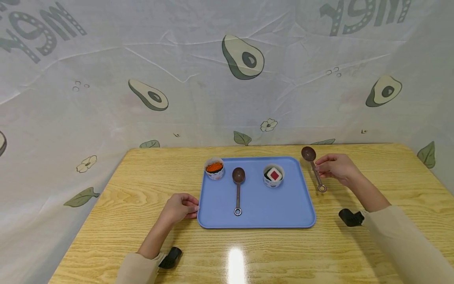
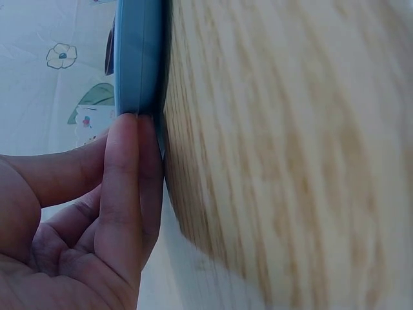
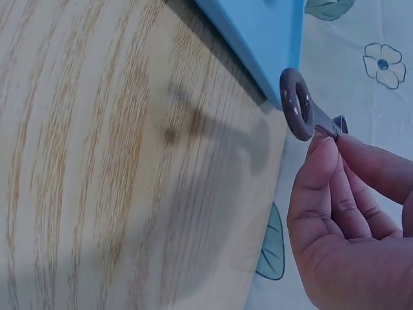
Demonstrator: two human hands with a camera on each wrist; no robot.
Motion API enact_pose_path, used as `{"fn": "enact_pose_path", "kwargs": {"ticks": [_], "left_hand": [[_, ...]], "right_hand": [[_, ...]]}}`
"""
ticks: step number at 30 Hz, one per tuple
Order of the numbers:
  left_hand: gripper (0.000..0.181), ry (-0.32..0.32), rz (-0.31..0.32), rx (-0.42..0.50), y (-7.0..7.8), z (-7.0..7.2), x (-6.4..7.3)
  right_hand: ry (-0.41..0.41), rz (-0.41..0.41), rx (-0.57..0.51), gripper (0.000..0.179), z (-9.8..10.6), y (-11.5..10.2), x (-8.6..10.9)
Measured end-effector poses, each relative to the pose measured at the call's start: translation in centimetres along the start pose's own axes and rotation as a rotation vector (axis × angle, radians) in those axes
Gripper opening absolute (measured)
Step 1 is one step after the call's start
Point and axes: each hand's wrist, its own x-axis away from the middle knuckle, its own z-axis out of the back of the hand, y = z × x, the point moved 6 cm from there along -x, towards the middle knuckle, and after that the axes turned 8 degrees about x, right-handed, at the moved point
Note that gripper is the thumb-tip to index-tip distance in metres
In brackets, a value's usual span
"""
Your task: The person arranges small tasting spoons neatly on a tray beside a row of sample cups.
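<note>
My right hand (image 1: 338, 169) pinches the thin handle of a dark brown spoon (image 1: 308, 154) between thumb and fingers, just right of the blue tray (image 1: 276, 213). In the right wrist view the spoon's ring end (image 3: 297, 103) points toward the camera, above the wooden table. My left hand (image 1: 180, 208) grips the tray's left edge, fingertips right at the rim in the left wrist view. A second brown spoon (image 1: 238, 176) lies on the tray, between a paper cup (image 1: 214, 174) with an orange-topped sushi piece and another cup (image 1: 273, 183) with a white, red-centred piece.
The wooden table (image 1: 149, 169) carries the tray near its back edge. Behind it hangs a pale cloth (image 1: 198, 110) printed with avocados, leaves and flowers. Black wrist mounts (image 1: 351, 217) show at both sleeves.
</note>
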Motion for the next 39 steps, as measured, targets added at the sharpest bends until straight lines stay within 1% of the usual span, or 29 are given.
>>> {"fn": "enact_pose_path", "kwargs": {"ticks": [5,12,25,39], "left_hand": [[0.011,0.003,0.002,0.001,0.0,0.0,-0.1],[0.01,0.007,-0.005,-0.002,0.0,0.1,-0.1],[0.01,0.006,0.01,-0.003,0.1,0.1,-0.2],[0.011,-0.023,0.013,0.0,0.5,0.1,-0.2]], "right_hand": [[-0.007,0.004,-0.02,0.022,-0.3,-0.6,0.3],[-0.008,0.019,-0.019,0.023,-0.7,-1.1,0.5],[-0.04,0.015,-0.052,0.022,-1.9,-1.0,0.5],[-0.061,-0.013,-0.062,0.022,-3.5,-0.9,0.8]]}}
